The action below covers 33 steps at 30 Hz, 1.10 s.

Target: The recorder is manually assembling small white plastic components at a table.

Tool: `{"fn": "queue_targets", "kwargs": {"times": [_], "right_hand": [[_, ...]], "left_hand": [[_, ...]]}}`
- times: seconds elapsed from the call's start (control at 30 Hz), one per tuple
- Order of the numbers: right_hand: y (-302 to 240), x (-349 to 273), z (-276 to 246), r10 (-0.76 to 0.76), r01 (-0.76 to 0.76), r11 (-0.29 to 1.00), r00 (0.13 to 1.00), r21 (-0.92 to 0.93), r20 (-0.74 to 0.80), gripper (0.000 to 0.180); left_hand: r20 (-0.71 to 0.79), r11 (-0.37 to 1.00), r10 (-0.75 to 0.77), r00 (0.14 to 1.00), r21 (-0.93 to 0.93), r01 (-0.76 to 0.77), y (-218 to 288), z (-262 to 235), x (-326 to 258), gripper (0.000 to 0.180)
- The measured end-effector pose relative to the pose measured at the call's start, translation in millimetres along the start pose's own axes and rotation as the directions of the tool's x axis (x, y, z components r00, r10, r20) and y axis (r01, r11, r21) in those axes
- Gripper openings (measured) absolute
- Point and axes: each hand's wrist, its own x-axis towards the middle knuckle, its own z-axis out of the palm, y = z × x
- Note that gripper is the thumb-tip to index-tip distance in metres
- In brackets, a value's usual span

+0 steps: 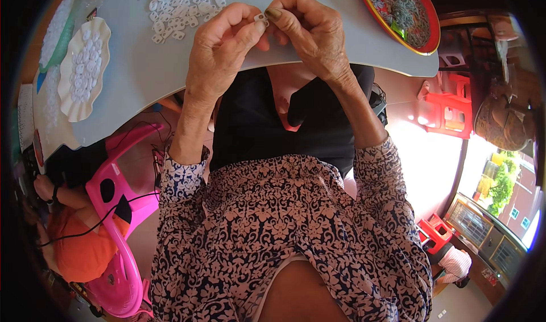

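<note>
Both hands meet above the near edge of a pale grey table (136,77). My left hand (219,49) and my right hand (310,32) pinch one small white plastic piece (261,19) between their fingertips. Just beyond the hands lies a loose heap of several similar white pieces (176,12) on the table. My forearms rise from patterned sleeves at the lower part of the view.
A white scalloped dish (82,66) with white pieces sits at the table's left. A red-rimmed round tray (404,12) of small grey parts stands at the right. A pink plastic chair (119,208) and another person are at lower left; red stools (449,108) at right.
</note>
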Motion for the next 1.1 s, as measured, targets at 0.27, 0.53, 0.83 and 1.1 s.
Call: {"fn": "queue_targets", "kwargs": {"times": [0.27, 0.53, 0.83, 1.1], "right_hand": [[-5.7, 3.0, 4.9, 0.042, -0.039, 0.998, 0.996, 0.039, -0.075, 0.018], [-0.4, 3.5, 5.1, 0.069, -0.055, 0.984, 0.995, 0.172, -0.078, 0.019], [-0.7, 2.7, 4.2, 0.116, -0.102, 0.977, 0.991, 0.188, -0.065, 0.015], [1.4, 2.1, 5.3, 0.114, -0.098, 0.965, 0.992, 0.244, -0.051, 0.009]], "left_hand": [[-0.08, 0.998, 0.048, 0.996, -0.033, -0.05, -5.0, 8.1, 4.4, 0.015], [-0.135, 0.998, 0.041, 0.99, -0.048, -0.048, -4.9, 11.5, 2.8, 0.016], [-0.065, 0.861, 0.182, 0.981, 0.492, -0.127, 32.0, -16.0, 19.8, 0.011], [0.212, 0.214, 0.376, 0.902, 0.927, -0.307, 4.8, -61.5, 97.7, 0.016]]}}
